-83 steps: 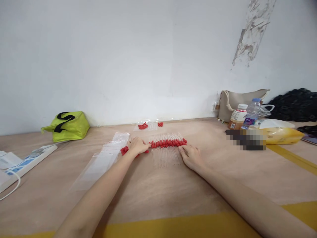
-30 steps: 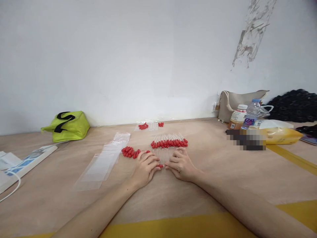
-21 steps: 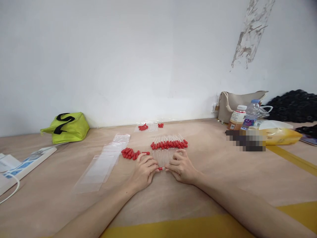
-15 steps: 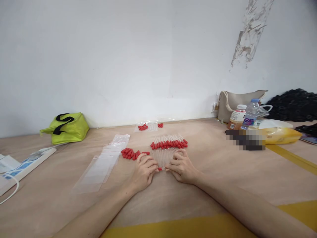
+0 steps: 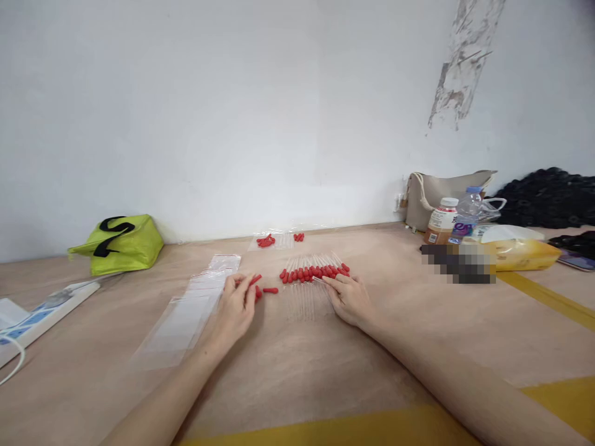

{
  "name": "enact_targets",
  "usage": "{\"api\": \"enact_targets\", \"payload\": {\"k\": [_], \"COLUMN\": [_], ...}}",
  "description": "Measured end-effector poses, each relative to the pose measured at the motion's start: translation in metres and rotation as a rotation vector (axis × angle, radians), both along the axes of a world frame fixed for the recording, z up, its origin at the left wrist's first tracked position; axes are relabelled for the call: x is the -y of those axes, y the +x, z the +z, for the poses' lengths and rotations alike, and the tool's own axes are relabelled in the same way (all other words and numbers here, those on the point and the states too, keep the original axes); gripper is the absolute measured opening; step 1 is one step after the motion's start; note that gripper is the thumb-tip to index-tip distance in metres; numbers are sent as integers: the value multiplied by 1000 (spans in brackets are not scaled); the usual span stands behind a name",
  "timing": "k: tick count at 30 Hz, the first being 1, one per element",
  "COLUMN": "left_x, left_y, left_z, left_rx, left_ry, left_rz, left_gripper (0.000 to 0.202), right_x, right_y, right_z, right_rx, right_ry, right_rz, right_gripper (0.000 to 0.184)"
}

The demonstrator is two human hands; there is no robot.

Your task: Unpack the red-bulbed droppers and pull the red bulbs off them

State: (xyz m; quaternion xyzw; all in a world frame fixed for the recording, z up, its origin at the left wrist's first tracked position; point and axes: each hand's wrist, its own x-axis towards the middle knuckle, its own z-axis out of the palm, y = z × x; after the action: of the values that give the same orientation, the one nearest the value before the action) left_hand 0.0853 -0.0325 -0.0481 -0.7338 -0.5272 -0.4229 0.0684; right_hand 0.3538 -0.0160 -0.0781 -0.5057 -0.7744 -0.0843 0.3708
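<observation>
My left hand (image 5: 238, 303) is over the pile of red rubber bulbs (image 5: 258, 295), its fingertips pinched on one red bulb (image 5: 255, 279). Another loose bulb (image 5: 270, 290) lies just right of those fingers. My right hand (image 5: 349, 298) pinches a thin clear tube (image 5: 318, 279) at the near side of a row of red-capped tubes (image 5: 316, 272); whether its far end carries a cap I cannot tell. The row's red ends point toward me. Bare clear tubes (image 5: 300, 302) lie side by side between my hands, partly beside the right fingers.
Flat clear plastic bags (image 5: 176, 322) lie left of my left hand. Bagged red pieces (image 5: 266, 240) rest near the wall. A power strip (image 5: 46, 319) and a green bag (image 5: 127, 244) are at left; bottles (image 5: 443, 221) and a yellow tissue pack (image 5: 525, 255) at right.
My hands were together on a tube with a red bulb. They have parted: the left moved left to the bulb pile and pinches a bulb, the right shifted up to the row.
</observation>
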Motion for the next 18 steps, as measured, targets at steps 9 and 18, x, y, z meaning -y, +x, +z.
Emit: {"api": "enact_targets", "payload": {"k": [9,18], "left_x": [-33,-40], "left_y": [-65,-65], "left_z": [0,-5], "left_rx": [181,7], "left_ry": [-140,-179], "left_rz": [255,280], "left_gripper": [44,29], "right_x": [-8,-2], "right_y": [-3,-4], "right_z": [-7,-5], "right_rx": [55,120], "right_ry": [106,83], "right_rz": [-10,92], "right_gripper": [19,17]}}
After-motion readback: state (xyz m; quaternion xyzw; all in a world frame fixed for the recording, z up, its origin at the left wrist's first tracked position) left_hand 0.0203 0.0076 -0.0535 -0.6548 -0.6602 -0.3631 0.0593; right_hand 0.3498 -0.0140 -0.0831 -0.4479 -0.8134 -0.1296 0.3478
